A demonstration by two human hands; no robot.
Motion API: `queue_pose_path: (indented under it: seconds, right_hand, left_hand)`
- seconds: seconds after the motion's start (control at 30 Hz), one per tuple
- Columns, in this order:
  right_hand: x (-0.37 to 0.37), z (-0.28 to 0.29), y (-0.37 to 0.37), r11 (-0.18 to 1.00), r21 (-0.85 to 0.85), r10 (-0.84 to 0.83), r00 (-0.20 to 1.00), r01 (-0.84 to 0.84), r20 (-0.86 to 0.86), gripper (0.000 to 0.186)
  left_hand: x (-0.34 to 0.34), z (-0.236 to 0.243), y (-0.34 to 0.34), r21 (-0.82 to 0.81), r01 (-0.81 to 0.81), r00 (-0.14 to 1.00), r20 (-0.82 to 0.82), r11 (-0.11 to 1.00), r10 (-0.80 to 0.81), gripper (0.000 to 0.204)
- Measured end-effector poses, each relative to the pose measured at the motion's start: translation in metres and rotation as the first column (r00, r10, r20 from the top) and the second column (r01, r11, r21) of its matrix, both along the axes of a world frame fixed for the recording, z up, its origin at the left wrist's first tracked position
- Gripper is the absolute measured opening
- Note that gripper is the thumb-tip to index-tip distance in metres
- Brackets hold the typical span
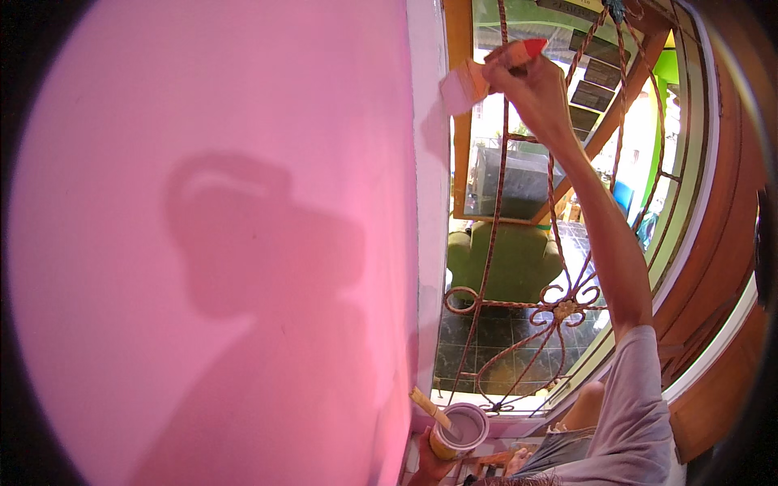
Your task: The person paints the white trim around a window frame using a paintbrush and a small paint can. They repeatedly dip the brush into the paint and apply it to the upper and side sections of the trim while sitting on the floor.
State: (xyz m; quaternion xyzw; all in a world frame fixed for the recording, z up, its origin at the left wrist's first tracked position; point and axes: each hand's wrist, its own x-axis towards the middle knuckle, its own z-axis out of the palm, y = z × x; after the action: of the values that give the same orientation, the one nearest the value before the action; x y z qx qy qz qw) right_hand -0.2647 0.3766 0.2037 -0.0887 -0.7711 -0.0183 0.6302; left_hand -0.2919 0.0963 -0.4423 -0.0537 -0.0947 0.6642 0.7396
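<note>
My right hand (541, 91) is raised high, fingers wrapped round a paintbrush (468, 84) with a red-tipped handle. The wide brush head points left at the pale window edge strip (429, 211); whether its bristles touch the strip, I cannot tell. Low down, my left hand (433, 458) grips a small paint can (452, 445) from the side, its fingers partly hidden. Pale paint shows inside the can. A wooden handle (429, 407) leans out over the can's rim toward the wall, its lower end in the can.
A smooth pink wall (121, 243) fills the left, with my shadow on it. On the right, a rusty twisted-iron window grille (527, 306) stands within the opening. Behind it are a wooden-framed pane and a green armchair (519, 257). Brown wood (713, 267) curves along the far right.
</note>
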Motion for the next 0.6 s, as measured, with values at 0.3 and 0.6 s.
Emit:
queue_pose_path:
  seconds: [0.3, 0.6]
  right_hand:
    - [-0.023, 0.068, 0.002, 0.937, 0.321, 0.219, 0.949, -0.139, -0.229, 0.023]
    - [-0.012, -0.007, -0.003, 0.970, 0.244, 0.032, 0.983, 0.014, -0.183, 0.029]
  left_hand:
    - [0.010, 0.071, -0.012, -0.328, -0.262, 0.811, -0.585, 0.908, 0.023, 0.070]
    - [-0.001, 0.087, -0.006, -0.266, -0.116, 0.933, -0.359, 0.957, 0.014, 0.092]
